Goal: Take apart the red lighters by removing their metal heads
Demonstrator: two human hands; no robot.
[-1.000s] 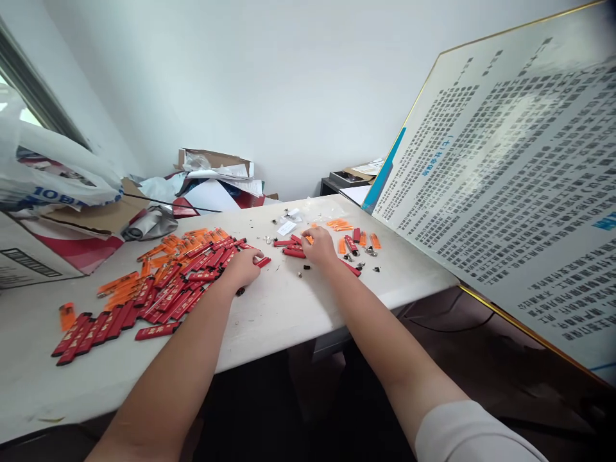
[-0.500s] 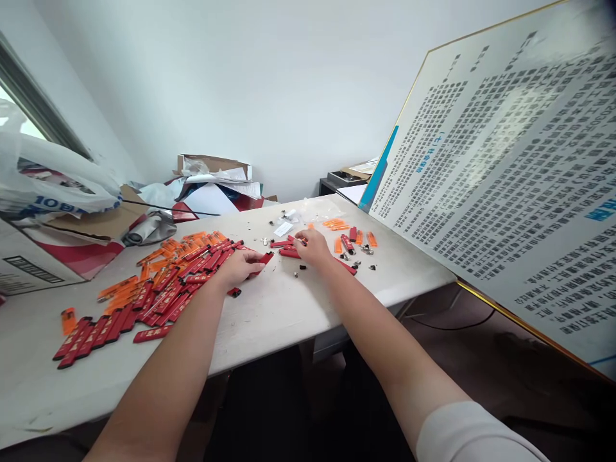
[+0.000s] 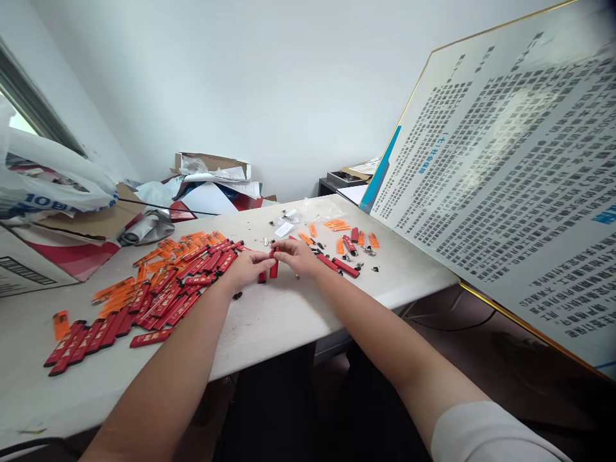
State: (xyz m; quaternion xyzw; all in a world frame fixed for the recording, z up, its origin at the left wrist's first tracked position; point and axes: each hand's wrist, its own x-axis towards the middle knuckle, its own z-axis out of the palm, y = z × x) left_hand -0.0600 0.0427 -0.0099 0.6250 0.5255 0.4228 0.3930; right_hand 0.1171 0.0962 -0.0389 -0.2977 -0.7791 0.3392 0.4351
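Note:
Near the middle of the white table (image 3: 269, 333), my left hand (image 3: 248, 266) and my right hand (image 3: 297, 256) meet with their fingertips close together. A red lighter (image 3: 274, 266) stands upright between them, pinched by my right fingers. Under my left fingers another red piece (image 3: 262, 277) shows its lower end. To the left lies a large heap of red lighters (image 3: 166, 298) mixed with orange lighters (image 3: 115, 292). On the right side are a few red lighters (image 3: 345, 267), several orange ones (image 3: 337, 224) and small metal and black parts (image 3: 369, 251).
A large framed board with printed text (image 3: 491, 179) leans at the right. Plastic bags (image 3: 58, 173) sit over a cardboard box (image 3: 43, 263) at the left. Papers in a box (image 3: 212, 173) and a dark tray (image 3: 337, 183) stand at the back.
My right hand has moved left, away from the red lighters at centre right, and now meets my left hand. The red lighter between them is now upright. The view has shifted slightly.

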